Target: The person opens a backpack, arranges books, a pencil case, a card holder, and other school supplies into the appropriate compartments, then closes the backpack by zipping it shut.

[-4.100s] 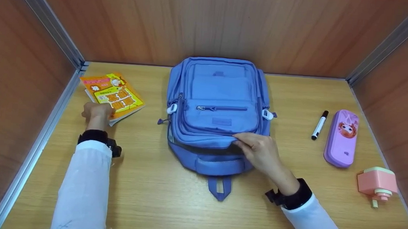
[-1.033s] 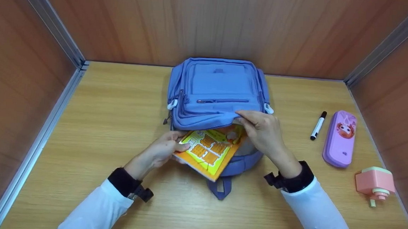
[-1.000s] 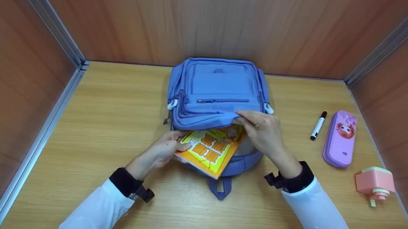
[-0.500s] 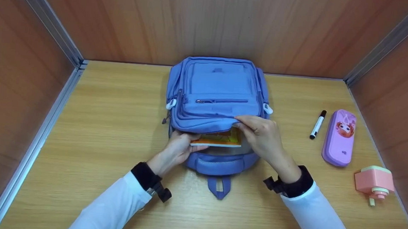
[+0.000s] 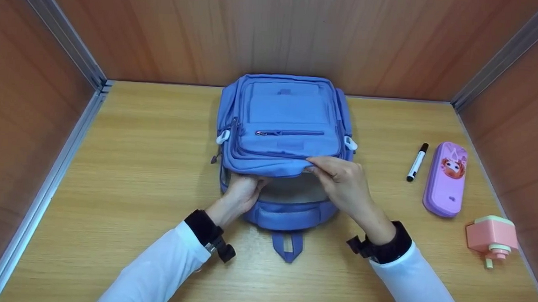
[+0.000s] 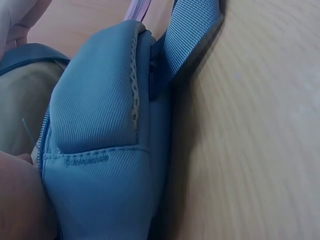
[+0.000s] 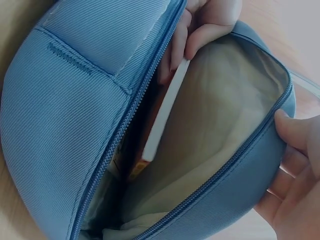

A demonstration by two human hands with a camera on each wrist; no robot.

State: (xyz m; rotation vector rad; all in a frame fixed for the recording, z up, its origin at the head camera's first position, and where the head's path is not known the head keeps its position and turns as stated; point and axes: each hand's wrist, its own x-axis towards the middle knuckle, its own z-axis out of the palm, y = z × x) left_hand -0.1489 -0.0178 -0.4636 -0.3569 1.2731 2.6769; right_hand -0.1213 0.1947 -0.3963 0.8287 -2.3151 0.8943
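- Further inward than in the preceding head frame: the thin, rectangular paper book with an orange cover and my left hand; the book is now hidden from the head view.
- Book location: inside the main compartment of the blue fabric backpack, tilted, white page edge toward the mouth in the right wrist view.
- Left grip: thumb and fingers pinch the book near one edge, probably to steer it past the zipper.
- Right grip: my right hand pinches the blue, zipper-edged flap, raising it, I judge, to maintain clearance.
- Backpack orientation: front panel up, handle end toward me, which presumably gives direct access.
- Right of the backpack, on the pale wood-grain table: white, black-capped marker; purple, rounded oblong pencil case; pink, boxy device with pale green trim. Both hands being engaged, these remain ungripped.
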